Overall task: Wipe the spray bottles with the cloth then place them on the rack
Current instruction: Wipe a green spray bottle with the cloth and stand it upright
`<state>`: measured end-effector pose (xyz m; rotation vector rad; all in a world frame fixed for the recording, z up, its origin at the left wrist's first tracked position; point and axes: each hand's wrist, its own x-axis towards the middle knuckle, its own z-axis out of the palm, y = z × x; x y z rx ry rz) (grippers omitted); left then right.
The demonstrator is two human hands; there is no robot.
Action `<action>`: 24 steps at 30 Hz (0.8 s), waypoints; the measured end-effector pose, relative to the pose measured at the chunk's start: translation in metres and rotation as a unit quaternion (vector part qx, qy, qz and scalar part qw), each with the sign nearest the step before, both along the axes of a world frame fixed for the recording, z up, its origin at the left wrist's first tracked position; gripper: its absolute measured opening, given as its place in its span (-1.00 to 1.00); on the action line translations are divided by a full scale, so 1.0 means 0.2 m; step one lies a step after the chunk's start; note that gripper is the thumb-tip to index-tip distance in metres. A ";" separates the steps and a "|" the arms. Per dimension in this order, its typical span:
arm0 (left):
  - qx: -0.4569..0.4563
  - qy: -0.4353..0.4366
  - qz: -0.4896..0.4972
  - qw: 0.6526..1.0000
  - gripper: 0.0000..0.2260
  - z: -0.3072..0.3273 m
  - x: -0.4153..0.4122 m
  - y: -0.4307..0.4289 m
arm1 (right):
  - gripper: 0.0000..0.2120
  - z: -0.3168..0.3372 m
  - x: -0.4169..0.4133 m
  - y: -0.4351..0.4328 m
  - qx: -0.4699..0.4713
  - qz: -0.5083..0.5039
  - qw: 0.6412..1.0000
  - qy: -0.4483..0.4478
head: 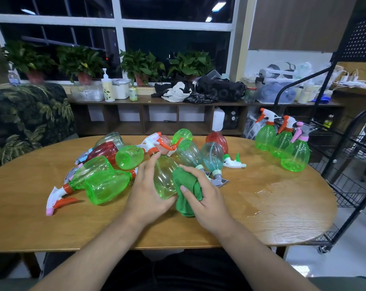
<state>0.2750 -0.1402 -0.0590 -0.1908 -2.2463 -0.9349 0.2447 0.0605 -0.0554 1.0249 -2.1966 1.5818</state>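
While right hand (207, 199) bunches cloth (183, 179), left hand (147, 191) partly covers bottle (165, 178)

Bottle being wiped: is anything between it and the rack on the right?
Yes: three upright green bottles stand at the table's far right edge, just before the rack. The bottle in the left hand would likely have to go over them or round their near side. There only a water film lies.
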 end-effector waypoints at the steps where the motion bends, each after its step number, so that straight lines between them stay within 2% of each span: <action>1: -0.005 0.002 -0.003 1.000 0.01 0.01 0.01 0.00 | -0.59 0.00 0.00 0.00 -0.023 0.013 0.999 -0.025; 4: -0.041 0.028 -0.025 0.998 -0.03 0.02 0.03 0.02 | -0.69 0.02 -0.01 0.00 -0.120 0.053 0.980 -0.148; 6: -0.066 0.038 -0.049 0.996 -0.02 0.02 0.04 0.03 | -0.75 0.03 -0.04 -0.01 -0.195 0.079 0.943 -0.256; 10: -0.092 0.050 -0.076 0.992 0.00 0.02 0.05 0.04 | -0.62 0.08 -0.05 0.02 -0.276 0.119 0.868 -0.395; 15: -0.129 0.070 -0.123 0.981 0.05 0.02 0.05 0.05 | -0.60 0.10 -0.07 0.03 -0.319 0.143 0.824 -0.445; 17: -0.147 0.047 -0.142 0.978 0.08 0.03 0.06 0.06 | -0.52 0.10 -0.08 0.04 -0.315 0.160 0.823 -0.445; 20: -0.163 0.001 -0.139 0.977 0.13 0.03 0.04 0.06 | -0.55 0.08 -0.10 0.05 -0.324 0.160 0.828 -0.428; 24: -0.159 0.005 -0.140 0.977 0.11 0.00 0.02 0.05 | -0.50 0.08 -0.11 0.04 -0.342 0.150 0.834 -0.407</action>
